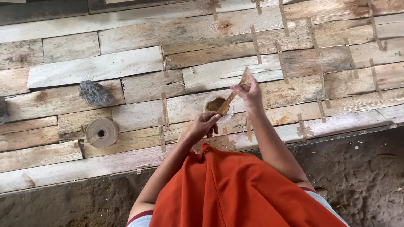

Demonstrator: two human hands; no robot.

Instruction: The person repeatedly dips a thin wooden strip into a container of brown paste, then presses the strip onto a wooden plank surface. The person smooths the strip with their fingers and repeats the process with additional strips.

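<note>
Right hand pinches thin wooden strip, tip dipped in glue cup. Left hand grips cup rim at 7 o'clock. Tape roll far at 9 o'clock.

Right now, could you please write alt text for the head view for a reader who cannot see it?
Seen from above, a person's right hand and left hand hold a thin strip across a small round bowl of brown paste on a floor of patched wooden boards. A roll of brown tape and a grey stone lie to the left; orange cloth fills the foreground.
</note>
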